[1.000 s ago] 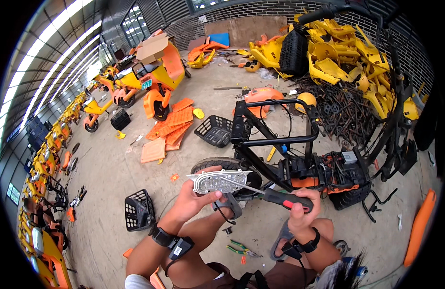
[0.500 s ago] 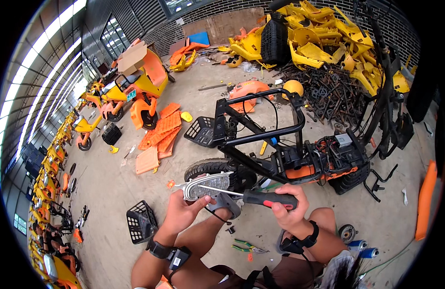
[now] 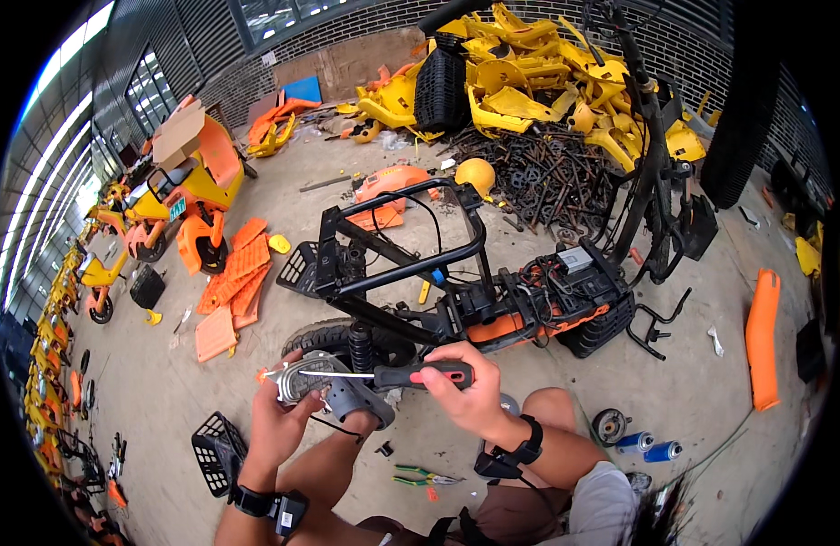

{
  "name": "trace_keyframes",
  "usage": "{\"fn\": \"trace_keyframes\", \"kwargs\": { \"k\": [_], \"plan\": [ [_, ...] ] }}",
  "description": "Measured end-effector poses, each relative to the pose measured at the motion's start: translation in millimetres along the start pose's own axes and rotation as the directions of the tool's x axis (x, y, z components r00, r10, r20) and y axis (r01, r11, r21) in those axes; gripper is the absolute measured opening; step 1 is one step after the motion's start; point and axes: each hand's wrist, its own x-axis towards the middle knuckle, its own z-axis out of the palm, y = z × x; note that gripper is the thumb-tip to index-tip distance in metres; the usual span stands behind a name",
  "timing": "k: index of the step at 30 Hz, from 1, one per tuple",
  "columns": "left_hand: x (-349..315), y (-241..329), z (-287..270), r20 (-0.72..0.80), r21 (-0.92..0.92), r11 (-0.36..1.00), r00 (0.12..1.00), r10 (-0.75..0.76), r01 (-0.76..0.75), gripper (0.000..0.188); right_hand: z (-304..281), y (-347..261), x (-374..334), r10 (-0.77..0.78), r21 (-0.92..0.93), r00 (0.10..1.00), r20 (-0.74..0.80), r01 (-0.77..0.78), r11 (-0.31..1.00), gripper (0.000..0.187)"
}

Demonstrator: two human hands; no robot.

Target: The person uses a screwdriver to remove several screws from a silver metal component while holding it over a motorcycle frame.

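My left hand (image 3: 276,420) grips an oval silver-grey metal housing (image 3: 297,382) with a raised rim and a dark cable hanging from its lower side. A screwdriver (image 3: 400,377) with a black and red handle is wrapped in the fingers of my right hand (image 3: 474,391). Its long shaft lies almost level across the housing, with the tip near the far left rim. Whether the tip touches the metal is hard to tell. Both hands are above my grey clog (image 3: 352,405), close to the rear wheel (image 3: 383,346) of a stripped black scooter frame (image 3: 347,293).
Green-handled pliers (image 3: 420,475) lie on the floor near my legs. Two blue cans (image 3: 652,446) and a small wheel hub (image 3: 609,425) are at right. A black basket (image 3: 218,450) stands left. Yellow panels (image 3: 511,100) and rusty metal parts (image 3: 538,173) are heaped at the back.
The whole view has swung rightward, so the surroundings appear shifted left. Both hands keep their holds on the housing and the screwdriver, whose shaft now lies flatter across the metal.
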Motion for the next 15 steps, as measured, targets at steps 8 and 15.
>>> {"fn": "trace_keyframes", "kwargs": {
  "k": [8,15],
  "plan": [
    [1.5,-9.3,-6.0,0.05,0.144,0.989,0.999,0.021,-0.028,0.051,0.3,-5.0,-2.3,0.011,0.045,1.0,0.018,-0.012,0.999,0.027],
    [-0.7,-7.1,-6.7,0.112,0.022,0.991,0.984,-0.137,0.135,0.051,0.0,3.8,-2.9,-0.083,-0.011,0.996,0.045,0.084,0.996,0.027]
  ]
}}
